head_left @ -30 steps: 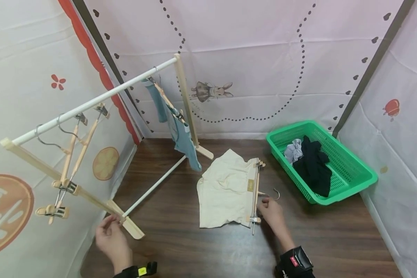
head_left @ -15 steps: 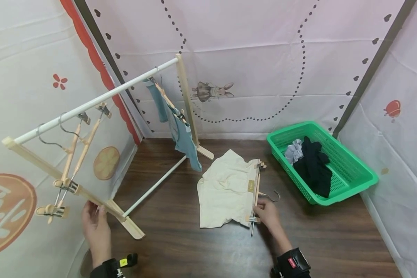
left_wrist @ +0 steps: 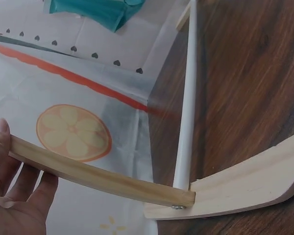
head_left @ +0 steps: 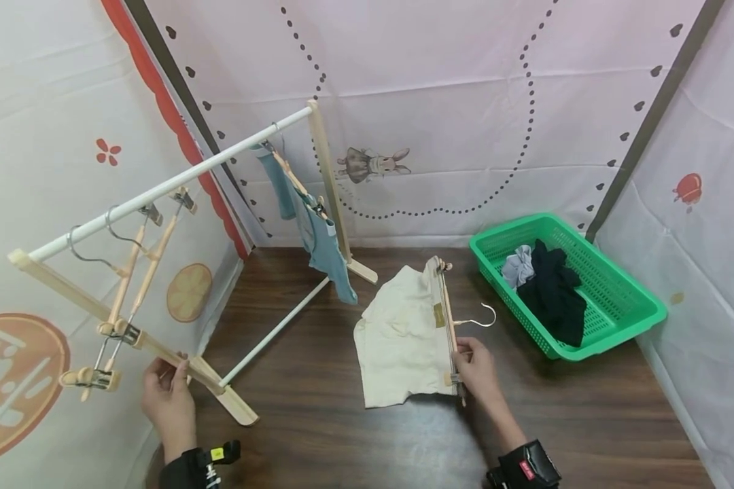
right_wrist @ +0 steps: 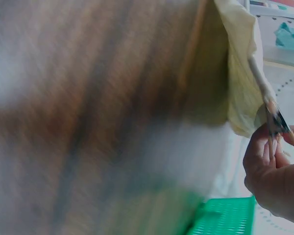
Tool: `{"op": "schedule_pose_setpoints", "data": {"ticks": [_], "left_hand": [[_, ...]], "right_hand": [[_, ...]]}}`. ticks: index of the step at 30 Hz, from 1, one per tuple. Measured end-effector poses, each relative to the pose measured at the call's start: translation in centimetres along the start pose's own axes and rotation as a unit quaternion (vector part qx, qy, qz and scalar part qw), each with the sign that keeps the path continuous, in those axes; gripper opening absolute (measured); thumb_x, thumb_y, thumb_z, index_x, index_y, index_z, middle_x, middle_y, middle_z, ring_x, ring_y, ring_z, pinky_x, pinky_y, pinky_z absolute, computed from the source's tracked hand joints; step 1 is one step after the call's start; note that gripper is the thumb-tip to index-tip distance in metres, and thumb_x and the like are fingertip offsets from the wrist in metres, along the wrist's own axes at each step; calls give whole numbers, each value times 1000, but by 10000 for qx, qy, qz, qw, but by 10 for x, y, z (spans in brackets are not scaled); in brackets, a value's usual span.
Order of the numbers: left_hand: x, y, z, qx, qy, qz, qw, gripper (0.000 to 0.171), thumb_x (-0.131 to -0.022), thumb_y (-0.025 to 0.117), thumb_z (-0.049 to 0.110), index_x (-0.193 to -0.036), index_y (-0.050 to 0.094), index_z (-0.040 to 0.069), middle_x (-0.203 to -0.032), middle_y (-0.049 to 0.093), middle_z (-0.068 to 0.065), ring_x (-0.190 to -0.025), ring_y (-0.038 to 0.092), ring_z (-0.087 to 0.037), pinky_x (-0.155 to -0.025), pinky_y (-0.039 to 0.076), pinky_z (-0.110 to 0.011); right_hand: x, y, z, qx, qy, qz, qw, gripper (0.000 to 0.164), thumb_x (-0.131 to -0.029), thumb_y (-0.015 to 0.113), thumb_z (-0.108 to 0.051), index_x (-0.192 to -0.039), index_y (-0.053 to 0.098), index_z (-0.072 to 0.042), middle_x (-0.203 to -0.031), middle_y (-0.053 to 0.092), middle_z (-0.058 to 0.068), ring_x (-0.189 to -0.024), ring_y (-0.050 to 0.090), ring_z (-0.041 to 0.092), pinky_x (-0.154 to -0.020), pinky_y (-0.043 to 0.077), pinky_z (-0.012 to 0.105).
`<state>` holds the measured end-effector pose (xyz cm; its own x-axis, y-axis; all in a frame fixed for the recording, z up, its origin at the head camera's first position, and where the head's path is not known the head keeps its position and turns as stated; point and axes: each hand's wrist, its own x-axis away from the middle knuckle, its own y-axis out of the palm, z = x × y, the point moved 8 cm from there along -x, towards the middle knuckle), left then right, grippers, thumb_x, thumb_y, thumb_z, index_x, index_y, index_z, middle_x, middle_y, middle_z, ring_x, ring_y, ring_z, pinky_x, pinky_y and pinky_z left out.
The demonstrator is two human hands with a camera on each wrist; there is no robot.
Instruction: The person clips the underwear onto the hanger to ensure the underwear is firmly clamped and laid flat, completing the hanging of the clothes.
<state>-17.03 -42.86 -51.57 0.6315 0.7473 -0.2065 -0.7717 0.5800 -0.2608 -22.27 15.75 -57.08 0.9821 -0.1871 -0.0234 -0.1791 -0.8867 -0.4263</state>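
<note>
My left hand [head_left: 170, 401] grips the near wooden upright [left_wrist: 88, 172] of the clothes rack, fingers and thumb around it in the left wrist view. My right hand [head_left: 478, 370] holds a clip hanger [head_left: 448, 309] near its lower clip, where the fingers are bent around it. Clipped to that hanger by the waistband are cream shorts [head_left: 397, 339], spread toward the left, with a small tan label. The hanger's metal hook [head_left: 486, 316] points right. In the right wrist view the cream cloth [right_wrist: 242, 73] hangs beside my fingers, lifted off the brown surface.
Two bare clip hangers [head_left: 119, 285] hang at the near end of the rack's white rail [head_left: 177, 178]. A blue garment [head_left: 327, 255] hangs at its far end. A green basket [head_left: 624, 299] with dark and grey clothes stands right. Printed cloth walls [head_left: 440, 54] enclose the table.
My left hand has moved left and up from the rack's foot and now grips the upright. My right hand has taken hold of the hanger, and its clipped edge has risen and tilted.
</note>
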Motion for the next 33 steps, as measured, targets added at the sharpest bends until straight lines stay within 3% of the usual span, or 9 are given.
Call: {"op": "schedule_pose_setpoints", "data": {"ticks": [5, 8, 13, 16, 21, 24, 30, 33], "left_hand": [[0, -1, -5, 639, 43, 104, 9979, 37, -96, 71, 18, -131, 64, 14, -120, 66, 0, -107, 66, -5, -93, 52, -16], [0, 1, -8, 843, -61, 64, 9964, 37, -95, 72, 18, -131, 64, 15, -120, 65, 1, -108, 66, -5, -93, 51, -14], [0, -2, -7, 816, -190, 35, 9965, 39, -94, 72, 18, -133, 64, 15, -121, 64, 2, -109, 66, -5, -94, 51, -15], [1, -5, -3, 601, -170, 8, 9980, 40, -95, 71, 21, -134, 63, 16, -123, 64, 2, -111, 65, -5, -94, 51, -15], [-1, -7, 1, 302, -196, -18, 9993, 42, -95, 71, 24, -136, 62, 18, -128, 64, -2, -113, 65, -5, -96, 51, -18], [-3, -8, 1, 209, -280, -55, 9994, 43, -95, 71, 25, -137, 61, 20, -132, 62, -5, -115, 64, -6, -98, 51, -19], [-4, -9, -1, 31, -235, -51, 9997, 43, -96, 71, 25, -137, 61, 18, -133, 62, -6, -114, 65, -6, -96, 52, -18], [-5, -9, -2, 56, -218, -44, 9997, 42, -95, 71, 24, -136, 62, 19, -131, 63, -5, -113, 65, -5, -95, 52, -17]], "right_hand": [[3, -25, -34, 849, -561, 72, 9948, 23, -89, 65, 2, -112, 69, 3, -96, 66, 12, -83, 63, 23, -69, 51, 31], [4, -43, -53, 1356, -1052, -70, 9851, 20, -89, 66, 2, -108, 71, -1, -94, 65, 9, -81, 61, 21, -69, 50, 33], [9, -67, -87, 2006, -1912, -419, 9599, 18, -87, 70, 3, -103, 72, -5, -87, 60, 2, -75, 55, 16, -64, 49, 33], [16, -74, -110, 2332, -2471, -591, 9387, 20, -84, 72, 4, -100, 73, -8, -87, 60, -1, -74, 53, 13, -63, 48, 31], [32, -72, -151, 2657, -3565, -685, 8931, 22, -82, 75, 6, -98, 75, -9, -88, 63, -2, -77, 56, 13, -64, 52, 33], [42, -68, -175, 2585, -4039, -762, 8742, 23, -83, 77, 5, -101, 77, -8, -90, 64, -2, -81, 60, 14, -66, 54, 32], [51, -52, -212, 2326, -4482, -856, 8589, 26, -83, 80, 3, -105, 79, -10, -91, 65, -1, -80, 60, 12, -64, 53, 27], [51, -43, -226, 2184, -4569, -811, 8585, 26, -82, 82, 2, -104, 80, -10, -91, 67, -1, -79, 61, 12, -61, 51, 25]]}}
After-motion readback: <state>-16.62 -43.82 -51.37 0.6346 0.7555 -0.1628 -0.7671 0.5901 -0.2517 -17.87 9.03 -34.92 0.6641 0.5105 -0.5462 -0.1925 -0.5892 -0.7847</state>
